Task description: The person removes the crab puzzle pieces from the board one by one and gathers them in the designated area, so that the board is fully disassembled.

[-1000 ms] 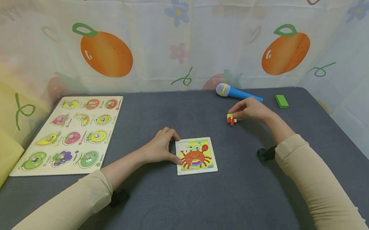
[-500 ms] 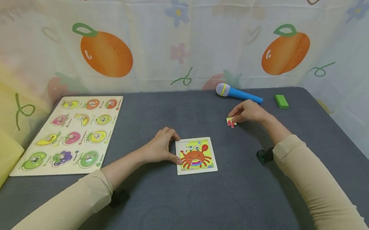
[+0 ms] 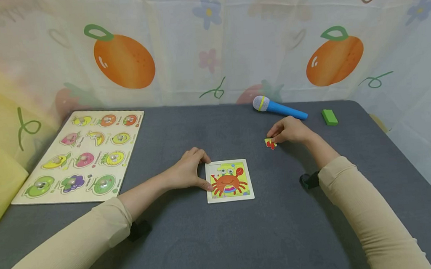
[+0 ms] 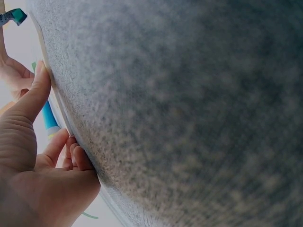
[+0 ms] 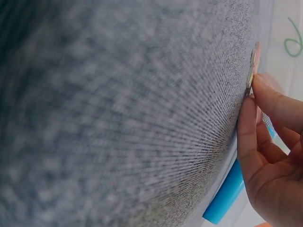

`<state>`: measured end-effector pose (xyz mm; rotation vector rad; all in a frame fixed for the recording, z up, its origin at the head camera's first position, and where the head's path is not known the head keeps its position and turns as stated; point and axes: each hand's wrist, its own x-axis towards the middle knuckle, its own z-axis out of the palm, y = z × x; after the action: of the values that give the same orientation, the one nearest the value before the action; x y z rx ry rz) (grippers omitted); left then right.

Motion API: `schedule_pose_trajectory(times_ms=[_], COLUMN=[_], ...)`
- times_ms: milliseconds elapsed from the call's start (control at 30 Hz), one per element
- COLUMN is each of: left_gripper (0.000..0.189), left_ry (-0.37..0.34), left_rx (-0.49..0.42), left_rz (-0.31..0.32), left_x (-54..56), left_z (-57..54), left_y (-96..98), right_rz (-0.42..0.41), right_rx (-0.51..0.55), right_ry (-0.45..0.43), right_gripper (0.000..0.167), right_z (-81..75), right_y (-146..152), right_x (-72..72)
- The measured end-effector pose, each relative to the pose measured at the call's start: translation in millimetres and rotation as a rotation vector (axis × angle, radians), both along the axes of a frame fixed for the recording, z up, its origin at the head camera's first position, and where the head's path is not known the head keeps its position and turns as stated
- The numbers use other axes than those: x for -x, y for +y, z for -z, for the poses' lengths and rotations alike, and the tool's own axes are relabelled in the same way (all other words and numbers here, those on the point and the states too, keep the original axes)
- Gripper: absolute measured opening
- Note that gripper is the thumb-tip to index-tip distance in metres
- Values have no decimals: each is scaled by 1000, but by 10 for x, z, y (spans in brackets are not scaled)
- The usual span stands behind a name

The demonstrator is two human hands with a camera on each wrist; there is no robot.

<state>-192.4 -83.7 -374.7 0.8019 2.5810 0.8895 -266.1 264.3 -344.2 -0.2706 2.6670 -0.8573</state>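
Observation:
A square jigsaw puzzle with a red crab on yellow lies flat on the dark table, a pale patch showing at its upper left inside the white frame. My left hand holds its left edge, thumb at the lower part and index finger at the top corner. From the left wrist view, the board's thin edge runs past thumb and fingers. To the right and farther back, my right hand pinches a small red and yellow puzzle piece by one side, low over the table. The right wrist view has the piece edge-on at the fingertips.
A fruit peg puzzle board lies at the left. Behind my right hand is a blue toy microphone, with a green block to its right. A printed fabric backdrop borders the table's far edge.
My right hand has come slightly lower and nearer, tipping the puzzle piece so its printed face shows differently. My left hand and the crab puzzle have stayed in place.

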Motion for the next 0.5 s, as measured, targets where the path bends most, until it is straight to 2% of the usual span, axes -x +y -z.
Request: schedule_pose_trajectory(times_ms=[333,500], left_gripper=[69,69], left_ry=[7,2], left_rx=[-1,-4], left_rz=[1,0], left_x=[-2,-3], left_z=[-12,-15], left_y=[-3,-4], right_rz=[29,42], right_rx=[39,63], right_ry=[-30,36], right_gripper=[30,30], right_z=[-16,-35], right_y=[-19,-44], right_x=[-6,-18])
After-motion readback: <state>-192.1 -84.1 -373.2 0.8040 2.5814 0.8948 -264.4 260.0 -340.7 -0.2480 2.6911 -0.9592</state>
